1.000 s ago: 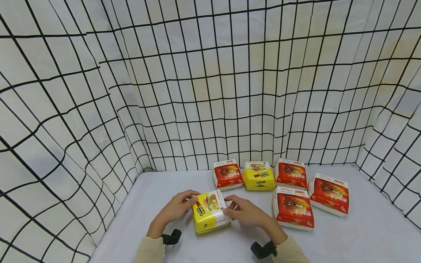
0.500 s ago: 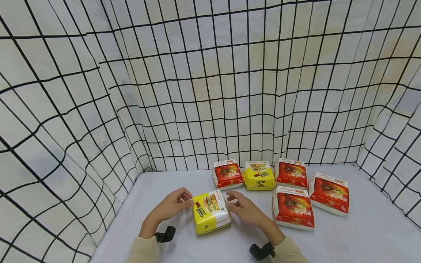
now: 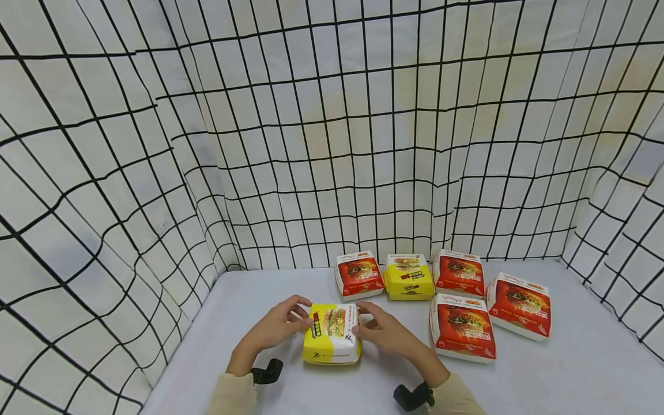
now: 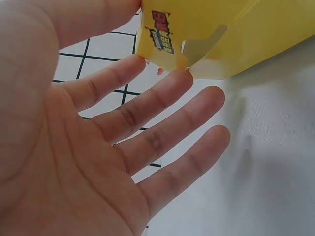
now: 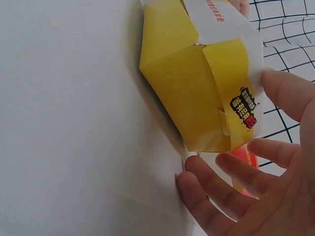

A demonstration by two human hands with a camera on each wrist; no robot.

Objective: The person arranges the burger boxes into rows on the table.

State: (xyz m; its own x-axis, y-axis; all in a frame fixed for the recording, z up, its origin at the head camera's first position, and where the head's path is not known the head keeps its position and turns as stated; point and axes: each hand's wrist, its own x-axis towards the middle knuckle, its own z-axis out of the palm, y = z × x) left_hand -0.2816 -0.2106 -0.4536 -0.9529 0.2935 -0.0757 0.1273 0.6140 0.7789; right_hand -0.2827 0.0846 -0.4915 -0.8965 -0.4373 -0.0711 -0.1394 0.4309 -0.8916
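A yellow and white burger box (image 3: 334, 337) with a printed burger on its lid sits on the table between both hands. My left hand (image 3: 277, 325) is at its left side; in the left wrist view the thumb meets the box edge, the index fingertip is right at a corner, and the other fingers spread straight, off the box. My right hand (image 3: 386, 331) touches the right side. In the right wrist view its thumb (image 5: 285, 91) lies along the lid edge and the index fingertip is at the corner, other fingers loosely bent below.
At the back stand a red burger box (image 3: 359, 275), a yellow burger box (image 3: 408, 278) and another red box (image 3: 459, 273). Two more red boxes (image 3: 463, 328) (image 3: 520, 305) lie to the right. Black netting (image 3: 363, 173) over white sheeting encloses the white table (image 3: 233, 300).
The yellow and white box has turned from slanted to nearly square with the table's front. The left hand drew slightly away, then came back to the box. The right hand stayed close beside it.
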